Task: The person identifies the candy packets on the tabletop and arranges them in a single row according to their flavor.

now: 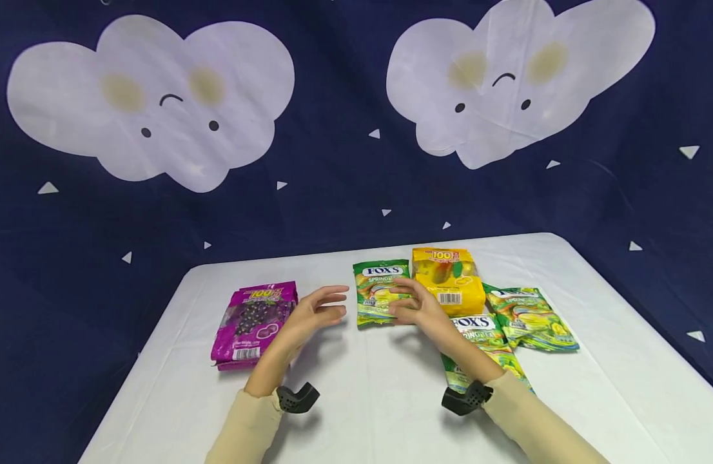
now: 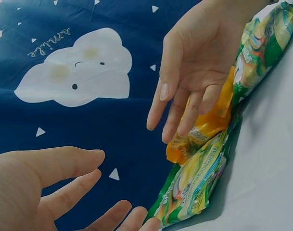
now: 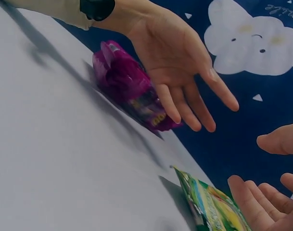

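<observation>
Between my hands at the back of the table lies a green Fox's candy bag (image 1: 375, 293). My left hand (image 1: 316, 312) hovers left of that bag, its fingers loosely bent and holding nothing. Just over the bag's right side is my right hand (image 1: 421, 310), also holding nothing; in the head view it hides part of the bag. A purple candy bag (image 1: 253, 325) lies beside my left hand. Behind my right hand sits a yellow candy bag (image 1: 449, 283). Another Fox's bag (image 1: 478, 328) is partly covered by my right forearm.
One more green bag (image 1: 533, 319) lies at the right, against its neighbours. The white table (image 1: 356, 412) ends at a dark blue curtain (image 1: 333, 212) printed with clouds. Black wrist bands (image 1: 298, 398) sit on both arms.
</observation>
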Motion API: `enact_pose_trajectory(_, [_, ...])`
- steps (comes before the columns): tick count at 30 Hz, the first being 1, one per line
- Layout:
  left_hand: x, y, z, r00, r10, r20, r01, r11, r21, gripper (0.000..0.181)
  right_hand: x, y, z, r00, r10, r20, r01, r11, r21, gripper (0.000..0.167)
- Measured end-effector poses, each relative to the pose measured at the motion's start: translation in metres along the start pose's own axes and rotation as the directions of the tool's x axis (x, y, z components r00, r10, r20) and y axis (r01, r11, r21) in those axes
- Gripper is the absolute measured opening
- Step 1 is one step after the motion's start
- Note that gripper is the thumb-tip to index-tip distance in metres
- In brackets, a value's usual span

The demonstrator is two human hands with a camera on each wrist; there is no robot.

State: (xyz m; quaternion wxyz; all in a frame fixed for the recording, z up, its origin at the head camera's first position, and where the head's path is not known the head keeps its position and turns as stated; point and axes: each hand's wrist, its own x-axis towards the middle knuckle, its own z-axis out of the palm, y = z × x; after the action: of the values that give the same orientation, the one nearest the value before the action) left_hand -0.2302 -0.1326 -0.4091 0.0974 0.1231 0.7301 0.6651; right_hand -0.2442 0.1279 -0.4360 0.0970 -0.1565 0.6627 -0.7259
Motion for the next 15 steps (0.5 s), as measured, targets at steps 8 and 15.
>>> enact_pose_trajectory(8, [0.011,0.0,0.011,0.999,-0.019,0.044,0.02,1.0,-0.021,0.05,-0.004,-0.01,-0.021,0.999,-0.021,-0.042,0.018,0.998,-0.061,0.068])
enact_pose_trajectory(15, [0.025,0.002,0.024,0.995,0.008,0.102,-0.002,0.999,-0.053,0.053,-0.005,-0.02,-0.04,0.997,-0.021,-0.08,0.015,0.998,-0.067,0.069])
